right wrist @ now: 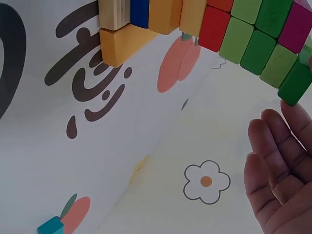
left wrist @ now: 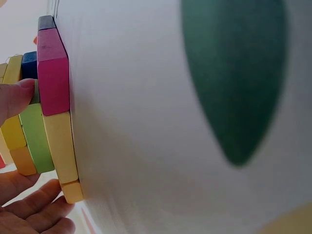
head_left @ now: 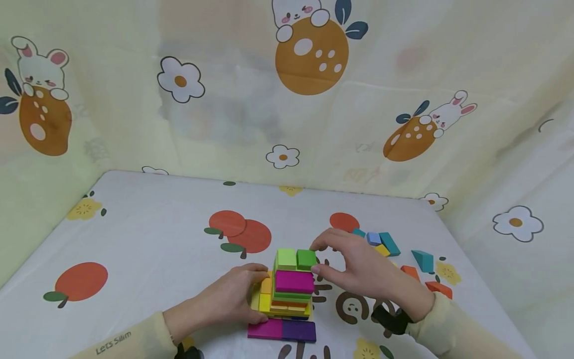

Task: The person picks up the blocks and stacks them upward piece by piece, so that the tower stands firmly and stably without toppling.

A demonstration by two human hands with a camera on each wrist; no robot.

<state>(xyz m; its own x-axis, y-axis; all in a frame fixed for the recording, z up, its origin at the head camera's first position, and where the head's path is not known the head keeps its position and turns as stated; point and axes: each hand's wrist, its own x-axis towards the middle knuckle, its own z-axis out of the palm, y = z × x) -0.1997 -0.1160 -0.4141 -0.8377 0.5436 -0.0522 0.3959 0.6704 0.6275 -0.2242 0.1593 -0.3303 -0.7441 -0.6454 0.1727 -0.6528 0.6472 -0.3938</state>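
Nearest the person, a magenta block and a purple block lie flat, side by side and touching, on the printed tablecloth. Just behind them rises the block stack: yellow and orange slabs low down, green ones above, a large magenta block near the top, and a light green block beside a dark green block on the very top (no box or tray holds any of these; everything sits straight on the cloth).

The left hand cups the stack's left side, fingers curled around the lower yellow slabs and thumb at the near corner; the left wrist view shows a fingertip pressed against the layers.

The right hand sits on the stack's right, fingers loosely spread and relaxed, a fingertip at the dark green block's edge and the thumb near the large magenta block; whether they actually touch I cannot tell.

Farther right, loose blocks in teal, blue, yellow and orange lie scattered.
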